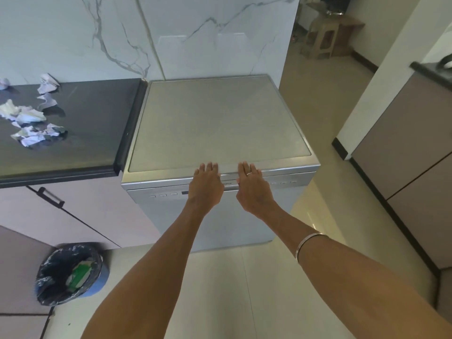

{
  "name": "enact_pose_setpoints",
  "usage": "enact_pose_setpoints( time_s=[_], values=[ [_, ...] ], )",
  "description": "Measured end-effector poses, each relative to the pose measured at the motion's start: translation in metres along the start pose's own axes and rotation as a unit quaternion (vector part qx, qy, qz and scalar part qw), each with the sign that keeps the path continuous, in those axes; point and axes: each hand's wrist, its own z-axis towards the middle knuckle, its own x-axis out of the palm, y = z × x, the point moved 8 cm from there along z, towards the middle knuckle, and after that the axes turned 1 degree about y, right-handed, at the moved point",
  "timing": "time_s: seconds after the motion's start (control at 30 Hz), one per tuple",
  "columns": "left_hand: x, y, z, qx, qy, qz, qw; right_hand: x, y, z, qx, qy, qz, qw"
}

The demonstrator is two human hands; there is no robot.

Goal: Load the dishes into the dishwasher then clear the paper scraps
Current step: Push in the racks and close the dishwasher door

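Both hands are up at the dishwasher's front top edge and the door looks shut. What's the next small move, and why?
Probably turn toward the counter and pick up the paper scraps. The dishwasher door looks closed, the left hand and right hand rest flat on its front top edge holding nothing, and no dishes are in view. The lined bin stands below the counter.

Paper scraps [31, 118] on counter [85, 123] – dishwasher [217, 123] right, bin [69, 272] below-left

Dishwasher [220, 123] interior hidden; paper scraps [29, 118] cut by left edge.
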Motion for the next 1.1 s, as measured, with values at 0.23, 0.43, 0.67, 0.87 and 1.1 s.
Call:
enact_pose_setpoints(
  time_s=[0.23, 0.43, 0.67, 0.87, 1.1],
  values=[
    [-0.004, 0.001, 0.001, -0.006, 0.063, -0.021, 0.998, -0.011, 0.002, 0.014, 0.026, 0.097, -0.035, 0.994],
    [-0.031, 0.006, 0.015, -0.026, 0.097, -0.066, 0.993, -0.018, 0.001, 0.017, 0.042, 0.123, 0.004, 0.992],
    [-0.028, 0.010, 0.017, -0.050, 0.091, -0.091, 0.990, -0.019, -0.004, 0.021, 0.037, 0.107, 0.021, 0.993],
    [-0.027, 0.006, 0.012, -0.046, 0.108, -0.085, 0.989, -0.035, -0.016, 0.034, 0.069, 0.145, 0.060, 0.985],
    [-0.043, 0.015, 0.036, -0.176, 0.130, -0.162, 0.962, -0.058, -0.009, 0.069, 0.055, 0.199, 0.043, 0.978]
  ],
)
